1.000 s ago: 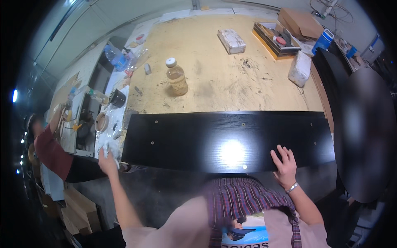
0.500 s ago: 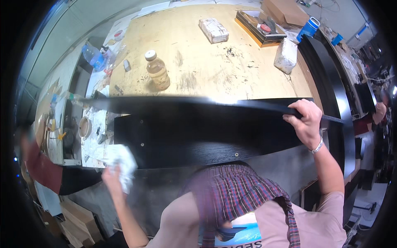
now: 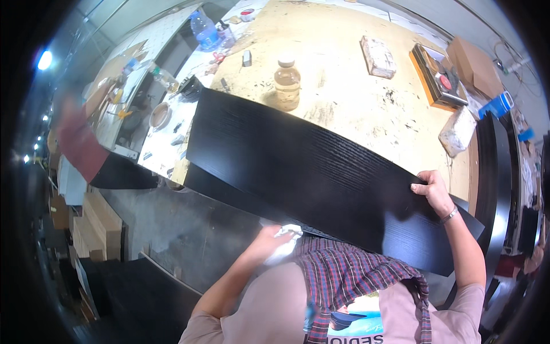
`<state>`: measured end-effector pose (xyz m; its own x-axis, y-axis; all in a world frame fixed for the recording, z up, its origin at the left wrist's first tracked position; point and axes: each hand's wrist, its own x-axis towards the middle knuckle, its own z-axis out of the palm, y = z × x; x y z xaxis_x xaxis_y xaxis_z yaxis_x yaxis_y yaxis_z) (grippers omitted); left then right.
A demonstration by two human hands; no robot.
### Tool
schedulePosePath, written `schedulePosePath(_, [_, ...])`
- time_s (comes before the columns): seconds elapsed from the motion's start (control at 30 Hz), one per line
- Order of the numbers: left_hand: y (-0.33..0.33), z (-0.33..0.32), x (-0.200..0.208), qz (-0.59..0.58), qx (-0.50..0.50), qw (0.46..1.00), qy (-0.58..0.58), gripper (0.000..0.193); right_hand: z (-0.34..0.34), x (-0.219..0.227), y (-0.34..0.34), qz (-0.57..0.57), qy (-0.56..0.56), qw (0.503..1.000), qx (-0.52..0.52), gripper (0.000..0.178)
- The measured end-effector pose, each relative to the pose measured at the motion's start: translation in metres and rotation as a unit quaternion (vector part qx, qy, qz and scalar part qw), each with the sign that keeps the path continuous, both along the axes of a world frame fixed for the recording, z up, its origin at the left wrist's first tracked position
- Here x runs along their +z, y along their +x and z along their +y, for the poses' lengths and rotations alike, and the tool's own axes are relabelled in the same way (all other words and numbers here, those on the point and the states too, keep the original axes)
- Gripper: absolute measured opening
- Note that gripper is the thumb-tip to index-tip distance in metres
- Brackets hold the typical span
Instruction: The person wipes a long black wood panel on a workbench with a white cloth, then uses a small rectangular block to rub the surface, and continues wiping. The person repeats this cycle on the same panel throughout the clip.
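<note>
A long black wood-grained panel (image 3: 298, 155) slants across the near side of the worktable, its broad face showing. My right hand (image 3: 433, 194) grips its far edge toward the right end, thumb on the face and the other fingers hidden behind. Beneath it, part of another black panel (image 3: 223, 189) shows at the lower left. My left hand (image 3: 264, 242), slightly blurred, is closed on a crumpled white cloth (image 3: 288, 236) at the panel's near edge, close to my checked apron (image 3: 349, 258).
On the pale, stained worktable (image 3: 338, 86) stand a bottle of yellowish liquid (image 3: 287, 86), two white-wrapped blocks (image 3: 378, 56) and an open box (image 3: 438, 80). Black boards (image 3: 494, 166) line the right side. At the left, another person's red sleeve (image 3: 83, 143) shows.
The panel, seen nearly edge-on before, now turns its broad face to view. My left hand has brought the cloth rightward to the near edge. My right hand keeps its grip; the view has shifted.
</note>
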<state>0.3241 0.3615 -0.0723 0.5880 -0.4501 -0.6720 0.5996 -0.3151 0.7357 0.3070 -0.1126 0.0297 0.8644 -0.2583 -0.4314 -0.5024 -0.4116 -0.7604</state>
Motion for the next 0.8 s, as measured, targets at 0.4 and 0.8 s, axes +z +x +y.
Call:
schedulePosePath(0.4, [0.045, -0.019, 0.143, -0.401, 0.147, 0.882, 0.201, 0.023, -0.002, -0.052, 0.033, 0.007, -0.130, 0.988, 0.085, 0.042])
schedulePosePath(0.8, [0.142, 0.031, 0.044, -0.702, 0.011, 0.614, 0.360, 0.032, 0.035, -0.055, 0.020, -0.033, -0.337, 0.934, 0.116, 0.050])
